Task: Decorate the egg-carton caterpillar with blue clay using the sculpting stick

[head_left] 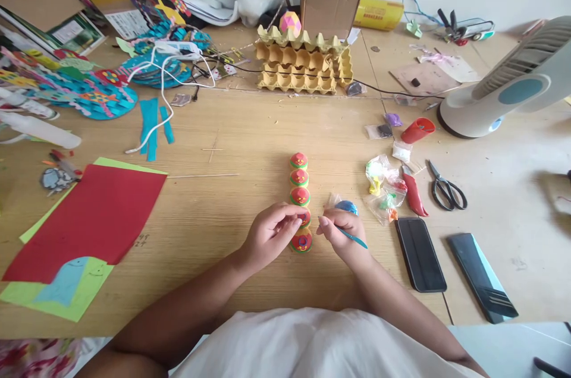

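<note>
A row of several small domed pieces (299,196), red on top with green and yellow edges, stands on the table in front of me. Small yellow and blue details show on the nearer ones. My left hand (273,234) reaches in from the left, its thumb and forefinger closed around the second piece from the near end, partly hiding it. Just right of the row, my right hand (345,234) pinches a slim blue modelling tool (354,238), whose handle end points to the lower right. Behind that hand lies a lump of blue clay (347,207) by a clear bag.
On the right are clay bags (384,185), a red cutter (414,192), scissors (447,188), two phones (420,254) and a fan (504,87). Egg cartons (303,69) stand at the back. Red paper (96,211) and blue crafts (102,95) lie left.
</note>
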A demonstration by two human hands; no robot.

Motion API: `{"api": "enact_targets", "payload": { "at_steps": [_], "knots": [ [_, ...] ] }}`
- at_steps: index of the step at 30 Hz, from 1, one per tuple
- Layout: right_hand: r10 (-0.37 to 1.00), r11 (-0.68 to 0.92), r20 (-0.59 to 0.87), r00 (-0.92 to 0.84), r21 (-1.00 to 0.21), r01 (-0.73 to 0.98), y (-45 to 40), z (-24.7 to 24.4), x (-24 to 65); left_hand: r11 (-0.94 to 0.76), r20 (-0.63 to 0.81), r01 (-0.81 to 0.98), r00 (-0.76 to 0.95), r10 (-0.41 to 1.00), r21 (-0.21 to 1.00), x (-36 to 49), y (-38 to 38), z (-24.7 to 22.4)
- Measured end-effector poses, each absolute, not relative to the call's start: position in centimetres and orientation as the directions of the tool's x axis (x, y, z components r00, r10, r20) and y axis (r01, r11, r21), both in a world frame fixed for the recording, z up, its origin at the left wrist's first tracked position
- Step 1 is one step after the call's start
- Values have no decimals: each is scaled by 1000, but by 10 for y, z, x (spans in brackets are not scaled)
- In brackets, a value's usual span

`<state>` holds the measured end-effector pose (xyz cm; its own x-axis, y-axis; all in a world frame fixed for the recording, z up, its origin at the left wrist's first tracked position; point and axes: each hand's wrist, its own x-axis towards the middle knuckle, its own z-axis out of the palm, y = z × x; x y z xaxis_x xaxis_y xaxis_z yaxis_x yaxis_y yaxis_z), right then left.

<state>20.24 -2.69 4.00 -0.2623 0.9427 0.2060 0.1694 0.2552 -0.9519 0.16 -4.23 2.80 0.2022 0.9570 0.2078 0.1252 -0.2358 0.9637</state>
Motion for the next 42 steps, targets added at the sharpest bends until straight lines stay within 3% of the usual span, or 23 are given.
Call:
{"api": "enact_targets", "payload": {
  "at_steps": [12, 21, 30, 42],
  "knots": [
    [830, 488, 394, -394, -856, 172, -31, 28, 201, -469, 393, 233, 307, 867, 852, 1, -41, 31],
    [827, 465, 369, -424, -873, 146, -32, 31, 199, -598, 524, 256, 303, 796, 760, 0, -43, 35],
    [901, 301, 268, -341, -952, 48, -34, 37, 201, -554, 499, 245, 254, 829, 796, -2, -43, 34],
    [864, 388, 327, -382, -917, 93, -35, 39, 199, -678, 615, 351, 288, 734, 645, 0, -44, 39]
  ]
}}
